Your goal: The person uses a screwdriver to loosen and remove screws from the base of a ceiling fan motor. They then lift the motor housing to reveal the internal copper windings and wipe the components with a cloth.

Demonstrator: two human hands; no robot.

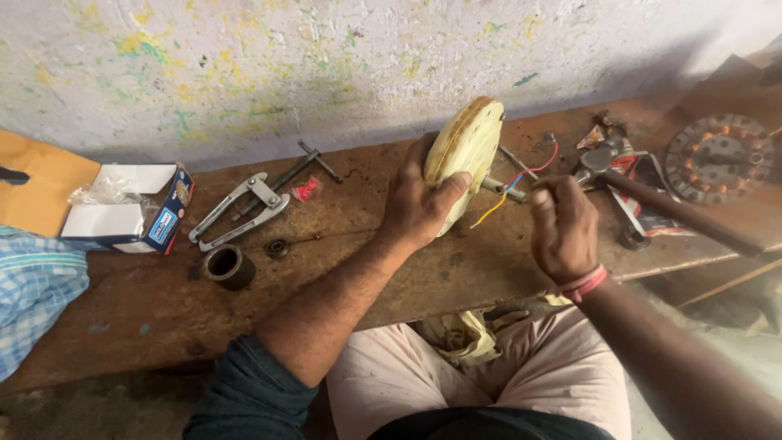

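My left hand (417,205) grips a round pale-yellow motor housing (464,147), held on edge above the wooden bench (163,301). A short metal shaft (498,188) sticks out of its right face, with red, blue and yellow wires (521,178) trailing from it. My right hand (562,228) is closed just right of the shaft, fingers pinched at the wires near the shaft end. What exactly it pinches is hidden by the fingers.
A hammer (652,200) lies at the right beside a round wound stator (718,156). A metal bearing puller (244,208), a steel ring (228,266), a small bearing (278,248) and an open cardboard box (130,210) sit at the left. Blue checked cloth (32,293) lies far left.
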